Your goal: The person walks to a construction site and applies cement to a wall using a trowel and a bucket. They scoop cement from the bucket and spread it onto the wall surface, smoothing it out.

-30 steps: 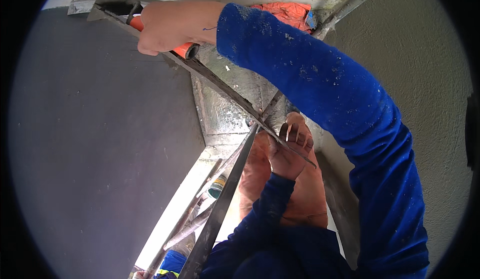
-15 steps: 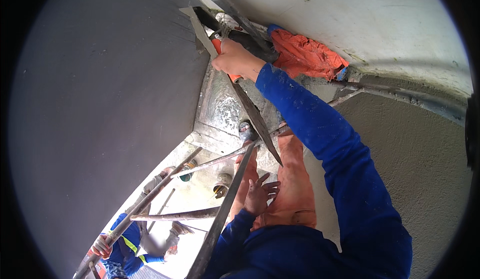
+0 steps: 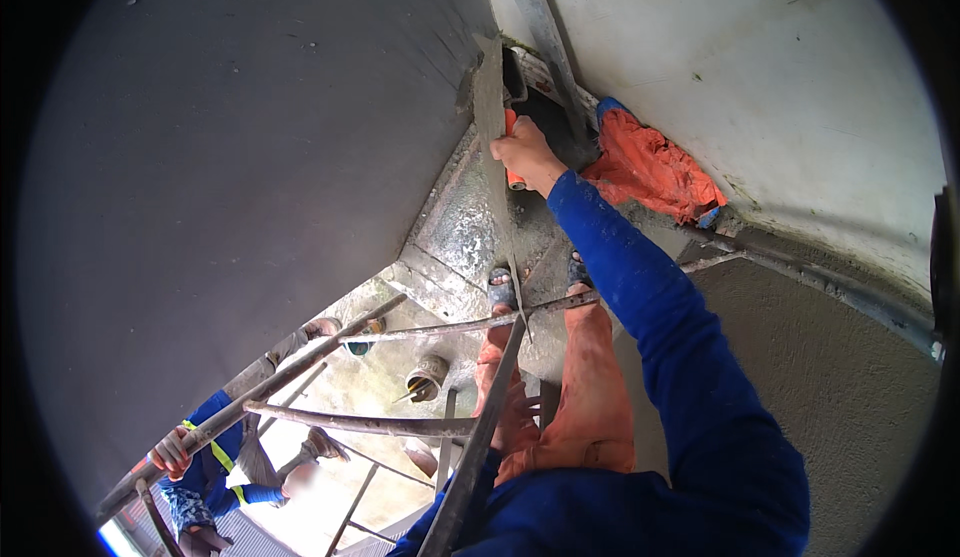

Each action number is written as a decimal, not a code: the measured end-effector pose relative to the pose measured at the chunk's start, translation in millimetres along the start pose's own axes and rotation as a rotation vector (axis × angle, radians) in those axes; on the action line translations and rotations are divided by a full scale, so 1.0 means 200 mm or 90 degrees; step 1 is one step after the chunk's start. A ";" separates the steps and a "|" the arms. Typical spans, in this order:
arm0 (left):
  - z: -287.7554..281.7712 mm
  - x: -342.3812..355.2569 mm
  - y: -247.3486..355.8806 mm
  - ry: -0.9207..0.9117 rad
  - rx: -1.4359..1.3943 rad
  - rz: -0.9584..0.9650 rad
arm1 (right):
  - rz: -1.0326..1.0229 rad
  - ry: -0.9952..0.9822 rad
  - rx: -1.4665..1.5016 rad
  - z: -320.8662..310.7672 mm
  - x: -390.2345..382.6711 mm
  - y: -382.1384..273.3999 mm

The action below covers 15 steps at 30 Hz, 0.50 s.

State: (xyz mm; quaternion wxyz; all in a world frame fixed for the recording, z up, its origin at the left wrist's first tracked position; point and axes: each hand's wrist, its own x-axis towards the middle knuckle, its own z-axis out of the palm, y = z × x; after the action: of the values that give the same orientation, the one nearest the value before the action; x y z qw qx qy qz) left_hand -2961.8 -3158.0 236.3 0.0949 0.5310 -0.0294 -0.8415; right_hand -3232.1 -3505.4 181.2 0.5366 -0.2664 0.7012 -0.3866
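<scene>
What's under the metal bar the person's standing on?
Below the metal bar shows wet concrete floor, a small bucket, more scaffold poles and another person crouched lower left. The orange trousers hide the ground right of it.

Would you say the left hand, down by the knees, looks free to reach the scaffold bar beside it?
Probably yes: the left hand rests low against the orange trousers, right beside the slanting scaffold bar, with nothing visible between them.

Head-worn fisheye, steeply downward (close)

trowel [image 3: 492, 127] 1 | orange cloth [image 3: 650, 169] 1 | bucket [image 3: 428, 377] 1 | sandalled feet [image 3: 502, 289] 2
</scene>
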 end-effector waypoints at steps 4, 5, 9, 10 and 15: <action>-0.49 0.15 -0.25 -0.071 -0.041 -0.039 | 0.012 0.060 0.073 0.10 0.13 0.20; -0.63 0.15 -0.30 -0.071 -0.048 -0.037 | 0.025 0.059 0.095 0.17 0.13 0.17; -0.70 0.09 -0.24 -0.002 -0.035 0.015 | 0.065 0.103 0.081 0.32 0.10 0.15; -0.61 0.05 -0.17 0.021 -0.028 0.031 | 0.066 0.125 0.083 0.34 0.11 0.15; -0.47 -0.12 0.00 0.113 -0.015 0.094 | 0.085 0.165 0.143 0.53 0.03 0.05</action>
State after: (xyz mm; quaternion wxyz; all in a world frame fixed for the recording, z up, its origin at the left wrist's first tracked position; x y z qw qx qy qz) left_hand -2868.1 -3148.7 217.2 0.1651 0.5985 -0.0503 -0.7823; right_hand -3131.9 -3532.1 155.5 0.4925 -0.1057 0.7328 -0.4574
